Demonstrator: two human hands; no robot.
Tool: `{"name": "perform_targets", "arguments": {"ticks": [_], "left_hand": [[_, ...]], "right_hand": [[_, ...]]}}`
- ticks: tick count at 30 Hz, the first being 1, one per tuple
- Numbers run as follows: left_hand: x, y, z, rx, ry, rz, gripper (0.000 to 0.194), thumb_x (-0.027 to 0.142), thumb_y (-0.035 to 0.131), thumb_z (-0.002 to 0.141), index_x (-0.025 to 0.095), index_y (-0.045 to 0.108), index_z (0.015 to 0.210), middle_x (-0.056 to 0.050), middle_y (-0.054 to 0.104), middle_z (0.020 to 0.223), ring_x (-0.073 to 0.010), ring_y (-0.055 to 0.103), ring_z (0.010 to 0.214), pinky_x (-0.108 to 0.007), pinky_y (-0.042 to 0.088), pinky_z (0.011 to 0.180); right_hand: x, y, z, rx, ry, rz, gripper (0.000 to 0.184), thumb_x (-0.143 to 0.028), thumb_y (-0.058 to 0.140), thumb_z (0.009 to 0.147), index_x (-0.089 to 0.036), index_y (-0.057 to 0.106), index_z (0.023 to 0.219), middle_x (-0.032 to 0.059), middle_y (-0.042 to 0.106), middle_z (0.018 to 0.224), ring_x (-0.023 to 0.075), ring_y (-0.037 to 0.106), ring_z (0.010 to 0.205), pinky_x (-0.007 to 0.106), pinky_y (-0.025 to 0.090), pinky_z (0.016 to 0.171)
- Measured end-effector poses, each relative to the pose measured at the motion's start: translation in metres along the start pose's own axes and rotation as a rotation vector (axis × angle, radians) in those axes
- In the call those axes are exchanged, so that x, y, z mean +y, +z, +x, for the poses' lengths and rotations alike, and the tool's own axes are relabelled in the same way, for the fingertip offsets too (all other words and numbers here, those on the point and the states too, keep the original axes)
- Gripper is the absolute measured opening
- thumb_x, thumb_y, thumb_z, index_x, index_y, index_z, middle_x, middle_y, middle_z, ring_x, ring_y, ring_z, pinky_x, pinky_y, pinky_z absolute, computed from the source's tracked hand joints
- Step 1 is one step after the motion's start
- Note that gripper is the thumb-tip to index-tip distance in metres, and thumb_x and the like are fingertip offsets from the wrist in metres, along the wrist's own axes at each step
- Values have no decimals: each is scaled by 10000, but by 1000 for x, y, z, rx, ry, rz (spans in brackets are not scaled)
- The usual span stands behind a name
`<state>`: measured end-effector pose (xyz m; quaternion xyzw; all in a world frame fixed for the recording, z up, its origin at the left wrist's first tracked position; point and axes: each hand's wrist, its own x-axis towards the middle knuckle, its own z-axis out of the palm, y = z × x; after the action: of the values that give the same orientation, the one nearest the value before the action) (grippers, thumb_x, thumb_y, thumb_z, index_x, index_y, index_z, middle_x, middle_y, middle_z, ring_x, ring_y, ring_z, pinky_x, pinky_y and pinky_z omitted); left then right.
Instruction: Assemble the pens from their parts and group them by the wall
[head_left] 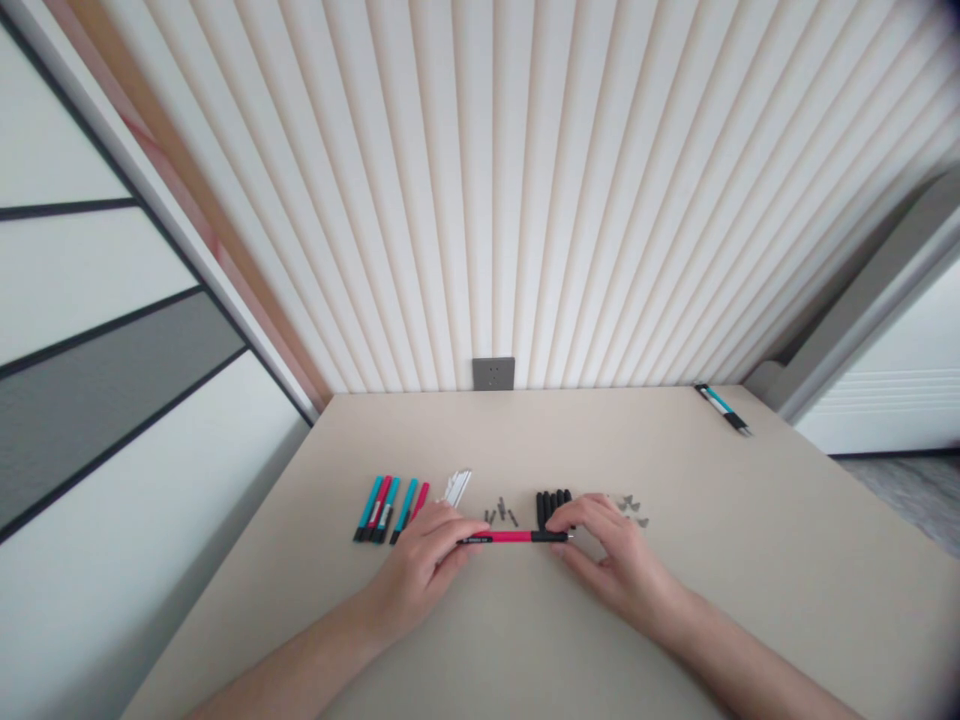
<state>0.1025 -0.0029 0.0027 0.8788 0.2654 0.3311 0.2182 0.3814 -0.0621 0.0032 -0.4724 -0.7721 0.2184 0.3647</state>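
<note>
Glossy red plastic pen barrel [510, 537], matt black plastic grip [551, 536], smooth beige tabletop [750, 520]

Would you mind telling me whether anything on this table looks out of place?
One teal and black pen looks out of place: it lies alone and slantwise at the far right corner of the table, well away from the row of teal and red pens.

**Row of pens and small parts bars the way across mid-table**

The gap between the left hand [424, 570] and the right hand [615, 560] is spanned by a red-and-black pen [510, 537]. Beyond it, passage is blocked by teal and red pens [386, 508], white pieces [457, 487], grey metal parts [501, 510] and black pieces [553, 507]. Room is offered on the beige tabletop [787, 560] at right of frame, below a lone teal pen [721, 408].
</note>
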Motion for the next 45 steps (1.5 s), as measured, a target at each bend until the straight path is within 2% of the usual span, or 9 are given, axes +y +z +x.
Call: {"name": "perform_targets", "arguments": {"ticks": [4,7,9,13,20,26,35,40,45], "left_hand": [[-1,1,-1,-6,32,-7,179,155,562,946,182,637,1106,-48,667,897,-171,609,856,-295,467,840],[-1,1,-1,-6,33,-5,179,156,559,949,184,631,1111,-49,664,906,-170,605,860,-296,463,843],[-1,1,0,0,24,0,184,155,548,955,185,626,1119,-49,662,911,-169,602,865,-299,462,850],[0,0,1,-6,31,9,177,162,547,959,183,626,1115,-47,662,900,-170,600,851,-296,462,835],[1,0,2,-12,50,41,169,159,561,952,178,627,1107,-45,659,894,-169,597,847,-294,457,835],[-5,1,-3,5,6,38,187,159,559,951,197,636,1117,-46,648,912,-172,601,882,-291,464,846],[-3,1,-2,14,-16,47,190,178,555,953,206,644,1118,-49,662,926,-176,612,906,-296,477,862],[-3,0,-2,27,-15,57,183,197,545,960,208,650,1109,-51,674,929,-176,623,905,-303,481,872],[-5,1,-3,27,-34,68,178,205,535,966,213,644,1107,-51,678,941,-179,627,917,-309,482,877]], "right_hand": [[1,1,2,-40,-33,6,263,-267,416,1013,-210,608,842,26,643,754,170,582,726,377,447,823],[1,0,1,-28,-9,11,156,-290,494,987,-226,615,1060,49,679,908,191,607,849,371,456,841],[1,-1,1,-6,-5,-2,235,-294,592,935,-238,578,1163,66,677,1013,213,601,954,365,464,856],[1,-1,1,18,-34,-20,90,-267,555,956,-235,617,1012,58,684,955,208,601,925,357,464,840],[-4,-8,4,-16,-21,-82,166,-309,507,985,-216,644,969,49,703,865,198,621,836,361,461,830],[19,-36,9,121,116,-413,159,-324,531,965,-236,653,1018,62,712,1017,229,636,965,384,436,872],[41,-49,3,57,282,-724,154,-357,614,890,-242,710,854,50,725,973,266,637,969,481,370,884],[37,-43,4,28,260,-629,205,-312,561,919,-254,717,798,40,729,922,251,638,952,495,372,917],[20,-35,7,44,279,-122,246,-404,536,939,-243,722,937,50,728,921,206,647,869,324,502,741]]}}
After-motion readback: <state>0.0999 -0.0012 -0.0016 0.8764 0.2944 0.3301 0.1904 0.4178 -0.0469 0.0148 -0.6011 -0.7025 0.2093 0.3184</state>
